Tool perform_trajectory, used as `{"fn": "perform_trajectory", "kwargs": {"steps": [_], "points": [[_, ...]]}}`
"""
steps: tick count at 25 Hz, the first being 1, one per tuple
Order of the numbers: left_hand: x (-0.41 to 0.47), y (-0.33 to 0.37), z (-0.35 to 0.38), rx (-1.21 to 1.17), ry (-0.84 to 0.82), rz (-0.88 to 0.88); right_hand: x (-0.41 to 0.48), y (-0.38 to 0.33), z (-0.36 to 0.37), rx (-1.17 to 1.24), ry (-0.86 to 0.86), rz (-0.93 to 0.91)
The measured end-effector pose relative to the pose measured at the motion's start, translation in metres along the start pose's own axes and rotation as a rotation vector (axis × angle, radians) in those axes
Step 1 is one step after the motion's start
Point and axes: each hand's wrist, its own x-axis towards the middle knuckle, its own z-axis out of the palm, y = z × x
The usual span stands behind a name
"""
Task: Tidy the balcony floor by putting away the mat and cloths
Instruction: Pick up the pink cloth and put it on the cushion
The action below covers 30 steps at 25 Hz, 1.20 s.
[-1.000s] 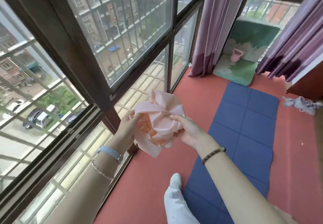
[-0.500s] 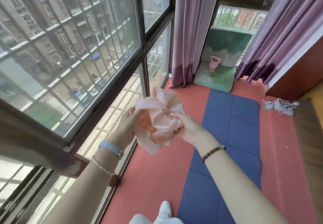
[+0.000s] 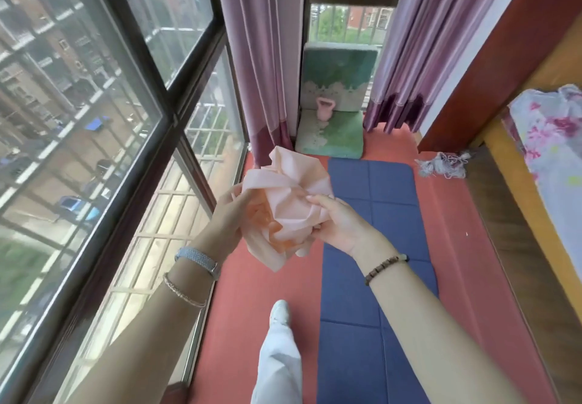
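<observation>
A crumpled pale pink cloth (image 3: 291, 202) is bunched between both hands at chest height above the balcony floor. My left hand (image 3: 231, 214) cups its left side and my right hand (image 3: 337, 221) grips its right side with the fingers pressed into the folds. Below lies a blue segmented mat (image 3: 374, 277) stretched out flat along the red floor (image 3: 245, 303). A small tangled whitish cloth (image 3: 442, 165) lies on the floor at the mat's far right corner.
A tall window with dark frames (image 3: 176, 114) runs along the left. Purple curtains (image 3: 258, 51) hang at the far end beside a green cushion seat (image 3: 333, 132) with a pink kettlebell (image 3: 324, 111). A wooden ledge with floral fabric (image 3: 551, 139) is on the right. My white-trousered leg (image 3: 278, 350) steps forward.
The view has swung right and forward along the balcony, bringing the right ledge and floral fabric into sight. Both hands keep the same hold on the pink cloth.
</observation>
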Motion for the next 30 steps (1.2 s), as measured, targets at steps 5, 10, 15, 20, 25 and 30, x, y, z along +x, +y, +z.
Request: {"fn": "perform_trajectory", "kwargs": {"steps": [5, 10, 15, 20, 25, 30], "points": [[0.084, 0.031, 0.029, 0.007, -0.102, -0.050, 0.057, -0.057, -0.023, 0.009, 0.044, -0.023], [0.171, 0.079, 0.046, 0.007, -0.153, -0.048, 0.127, -0.116, -0.025, 0.035, 0.083, -0.050], [0.233, 0.110, 0.060, 0.067, -0.197, -0.044, 0.179, -0.156, -0.030, 0.054, 0.084, -0.077], [0.291, 0.115, 0.065, 0.070, -0.191, -0.073, 0.228, -0.181, -0.046, 0.063, 0.077, -0.073], [0.350, 0.117, 0.086, 0.069, -0.153, -0.125, 0.278, -0.207, -0.071, 0.084, 0.091, -0.045], [0.430, 0.121, 0.122, 0.075, -0.126, -0.123, 0.338, -0.250, -0.107, 0.118, 0.110, -0.050]]}}
